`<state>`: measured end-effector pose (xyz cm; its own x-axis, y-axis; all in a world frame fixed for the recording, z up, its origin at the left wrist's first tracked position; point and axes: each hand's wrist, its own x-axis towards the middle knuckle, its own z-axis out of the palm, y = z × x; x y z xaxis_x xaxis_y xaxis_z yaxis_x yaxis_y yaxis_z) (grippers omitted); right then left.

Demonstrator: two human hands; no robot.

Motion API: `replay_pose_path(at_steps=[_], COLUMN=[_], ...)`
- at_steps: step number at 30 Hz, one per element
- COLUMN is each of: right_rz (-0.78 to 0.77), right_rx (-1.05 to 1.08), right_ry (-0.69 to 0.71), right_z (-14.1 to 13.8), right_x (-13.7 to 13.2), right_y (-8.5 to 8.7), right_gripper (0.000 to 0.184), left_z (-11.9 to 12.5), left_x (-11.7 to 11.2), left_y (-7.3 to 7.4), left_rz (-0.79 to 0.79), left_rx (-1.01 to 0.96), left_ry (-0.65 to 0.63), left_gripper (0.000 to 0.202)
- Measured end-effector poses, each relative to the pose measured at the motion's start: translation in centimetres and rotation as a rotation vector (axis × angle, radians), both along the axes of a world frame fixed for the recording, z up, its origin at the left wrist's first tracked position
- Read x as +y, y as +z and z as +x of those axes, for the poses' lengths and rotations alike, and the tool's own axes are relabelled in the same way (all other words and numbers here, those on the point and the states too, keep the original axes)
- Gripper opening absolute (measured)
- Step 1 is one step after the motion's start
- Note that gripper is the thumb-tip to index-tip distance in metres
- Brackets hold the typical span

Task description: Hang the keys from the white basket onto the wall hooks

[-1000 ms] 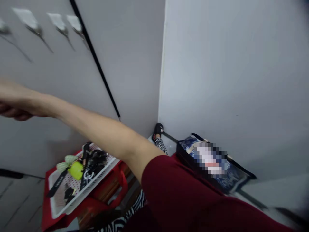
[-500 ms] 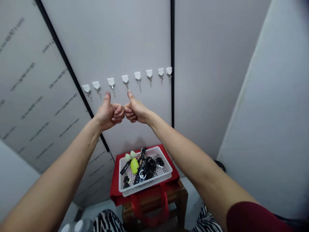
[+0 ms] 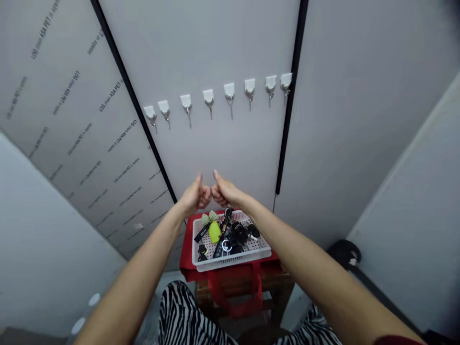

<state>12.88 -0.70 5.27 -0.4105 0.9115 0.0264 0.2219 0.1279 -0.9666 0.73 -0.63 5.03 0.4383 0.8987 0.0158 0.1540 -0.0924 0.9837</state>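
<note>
My left hand [image 3: 197, 195] is a closed fist with the thumb raised, just above the far edge of a white plastic basket [image 3: 233, 261]. Knuckles almost meeting it, my right hand [image 3: 226, 190] makes the same thumb-up fist. Nothing shows in either one. In the basket lie black keys [image 3: 239, 232], a lime-green key case [image 3: 214, 232], a pale checked bow [image 3: 210, 218], a dark tag [image 3: 201, 233] and a metal ring [image 3: 226, 246]. Higher up, a row of several white hooks [image 3: 229, 91] with metal prongs is fixed to the wall panel.
The basket rests on a red bag [image 3: 187, 258] with hanging handles, laid over a wooden stool [image 3: 280, 287]. Black strips [image 3: 287, 139] divide the wall panels. A dark object [image 3: 344, 254] is on the floor at right. My knees in zebra-striped trousers [image 3: 187, 316] flank the stool.
Both fists have come down from just below the hooks to just above the basket, thumbs still up. The view has shifted, so the hooks now appear higher and further right.
</note>
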Motion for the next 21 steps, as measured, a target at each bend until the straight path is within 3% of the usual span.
replay_pose_path(at_steps=[3,5,8,11,15,21], right_rz=[0.199,0.289,0.289,0.260,0.279,0.360], right_rx=[-0.335,-0.612,-0.856,-0.913,-0.896,-0.656], right_ry=[-0.253,-0.408,-0.512,-0.517,-0.547,-0.455], right_z=[1.2,2.0,2.8,2.9,2.7,2.5], right_x=[-0.1,-0.2,-0.5,-0.5,-0.1,0.4], right_y=[-3.9,-6.3,-9.1,-10.6,-11.2,-11.7], right_gripper=[0.053,0.045,0.038,0.038,0.038,0.026], left_z=[0.7,1.4,2.6,3.1,3.0,3.0], left_x=[0.1,-0.3,-1.3,-2.2,-2.4,-2.2], left_y=[-4.7,-7.5,-10.1,-11.0,-11.4,-12.1], left_rz=[0.147,0.274,0.442,0.489,0.485,0.420], left_rx=[0.224,0.417,0.715,0.851,0.837,0.834], left_ry=[0.154,0.187,0.225,0.303,0.316,0.356], left_gripper=[0.044,0.031,0.018,0.029,0.036,0.040])
